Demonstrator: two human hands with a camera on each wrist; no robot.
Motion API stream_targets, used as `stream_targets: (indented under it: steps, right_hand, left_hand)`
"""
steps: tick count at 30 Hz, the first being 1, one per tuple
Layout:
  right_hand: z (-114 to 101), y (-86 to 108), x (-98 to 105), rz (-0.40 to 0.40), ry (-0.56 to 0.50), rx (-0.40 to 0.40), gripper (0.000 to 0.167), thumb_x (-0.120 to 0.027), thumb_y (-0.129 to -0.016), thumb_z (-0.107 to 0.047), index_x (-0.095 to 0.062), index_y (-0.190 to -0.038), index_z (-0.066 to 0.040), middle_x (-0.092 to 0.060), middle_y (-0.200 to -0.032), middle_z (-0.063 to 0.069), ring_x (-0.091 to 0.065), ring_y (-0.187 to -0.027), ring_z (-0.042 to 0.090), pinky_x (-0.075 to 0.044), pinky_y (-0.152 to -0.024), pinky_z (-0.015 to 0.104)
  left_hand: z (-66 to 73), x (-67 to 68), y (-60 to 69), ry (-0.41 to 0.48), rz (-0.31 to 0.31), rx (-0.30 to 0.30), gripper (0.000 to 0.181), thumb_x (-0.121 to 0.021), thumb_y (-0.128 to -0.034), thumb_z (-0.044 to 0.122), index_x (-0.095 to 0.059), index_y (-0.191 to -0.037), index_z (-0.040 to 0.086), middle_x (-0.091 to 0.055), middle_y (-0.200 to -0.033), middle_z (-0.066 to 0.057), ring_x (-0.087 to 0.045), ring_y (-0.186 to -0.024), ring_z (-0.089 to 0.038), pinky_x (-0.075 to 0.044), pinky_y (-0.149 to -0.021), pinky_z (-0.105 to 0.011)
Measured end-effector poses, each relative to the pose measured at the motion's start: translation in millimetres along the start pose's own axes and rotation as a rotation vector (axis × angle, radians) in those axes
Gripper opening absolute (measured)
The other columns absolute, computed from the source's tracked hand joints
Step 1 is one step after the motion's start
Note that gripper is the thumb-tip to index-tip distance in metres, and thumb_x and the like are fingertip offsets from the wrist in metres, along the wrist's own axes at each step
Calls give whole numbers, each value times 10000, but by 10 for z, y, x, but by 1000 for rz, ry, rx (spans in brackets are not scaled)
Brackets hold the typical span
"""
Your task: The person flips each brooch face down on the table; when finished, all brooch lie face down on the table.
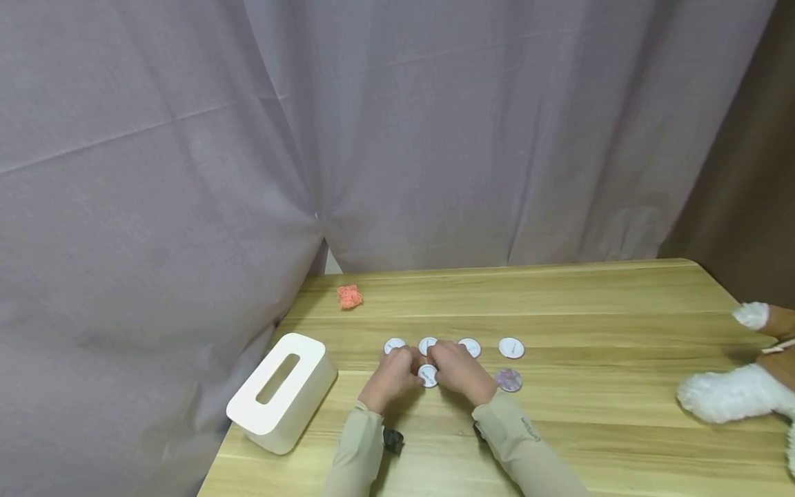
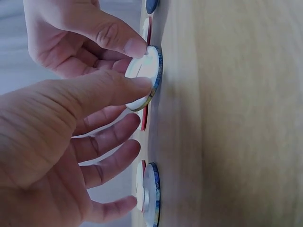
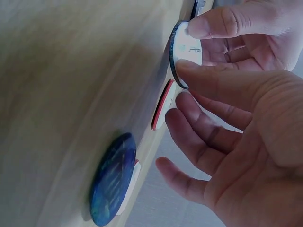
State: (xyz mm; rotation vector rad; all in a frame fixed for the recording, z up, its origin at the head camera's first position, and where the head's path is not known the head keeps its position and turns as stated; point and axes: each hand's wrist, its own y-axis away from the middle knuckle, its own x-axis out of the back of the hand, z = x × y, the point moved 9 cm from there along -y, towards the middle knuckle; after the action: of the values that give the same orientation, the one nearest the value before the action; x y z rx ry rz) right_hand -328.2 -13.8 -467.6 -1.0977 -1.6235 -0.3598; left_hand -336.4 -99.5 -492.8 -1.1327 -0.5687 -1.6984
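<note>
Both hands pinch one round white disc (image 1: 428, 375) from its two sides, just above the table. Small print marks its white face, and its rim is blue-patterned in the left wrist view. The left hand (image 1: 396, 373) has its thumb on the white face (image 2: 144, 68), other fingers spread behind. The right hand (image 1: 461, 371) holds the opposite edge, thumb on the face of the disc (image 3: 188, 47). Beyond the hands lies a row of white discs (image 1: 511, 348), some partly covered by fingers. A disc with a purplish pattern (image 1: 509, 380) lies right of the right hand.
A white tissue box (image 1: 292, 393) with a slot on top stands at the left. An orange tangled bundle (image 1: 350, 297) lies near the back edge. At the right edge is a brown and white plush toy (image 1: 733, 393). Grey curtain (image 1: 435, 138) hangs behind the table (image 1: 590, 428).
</note>
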Motion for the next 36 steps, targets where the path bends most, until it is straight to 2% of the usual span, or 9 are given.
stream_targets:
  steps: [8,12,20,23,28,32,36]
  right_hand:
    - [42,-31,-79,-39,2,-53,279,-697,-653,117,-548,-619,-116,-493,-667,1,-509,-645,209,-430,-585,435]
    - [71,-30,-121,-52,7,-71,327,-683,-657,127,-510,-591,-142,-481,-656,-16,-489,-644,205,-421,-598,450]
    - [103,12,-128,-63,30,-77,267,-696,-711,95,-559,-648,-125,-515,-698,-2,-530,-706,256,-423,-664,507]
    - [143,48,-76,-67,40,-88,257,-696,-747,73,-553,-667,-125,-507,-698,3,-517,-709,244,-403,-673,488]
    - [247,111,5,-77,52,-117,129,-728,-775,33,-669,-819,-73,-615,-795,49,-585,-788,285,-439,-746,522]
    - [296,174,80,-102,42,-149,154,-740,-811,1,-712,-961,-17,-670,-899,109,-618,-868,337,-463,-798,568]
    - [338,242,151,-125,28,-178,161,-718,-838,-7,-710,-998,6,-683,-952,135,-624,-922,363,-454,-817,589]
  left_hand:
    - [-19,-30,41,-20,-29,-1,137,-830,-786,93,-731,-878,120,-597,-849,-10,-480,-814,-136,-402,-844,-521]
    - [-17,-47,56,-14,-33,13,114,-819,-795,89,-732,-868,104,-571,-853,-18,-455,-829,-176,-368,-803,-503]
    - [-34,-14,39,-70,-10,51,133,-832,-783,132,-762,-892,101,-598,-931,-35,-476,-918,-256,-344,-826,-560]
    - [-8,3,27,-86,-9,61,107,-798,-821,155,-760,-909,109,-615,-969,-42,-483,-923,-256,-347,-826,-547]
    - [80,-6,-12,-98,-1,62,108,-717,-862,181,-756,-942,120,-651,-1009,-46,-504,-941,-262,-352,-863,-568]
    - [171,-30,-45,-77,-6,53,162,-698,-840,183,-762,-969,108,-673,-1016,-53,-526,-978,-286,-319,-940,-666]
    - [267,-54,-66,-79,-11,41,208,-715,-820,197,-767,-999,104,-690,-1033,-46,-545,-997,-293,-305,-938,-686]
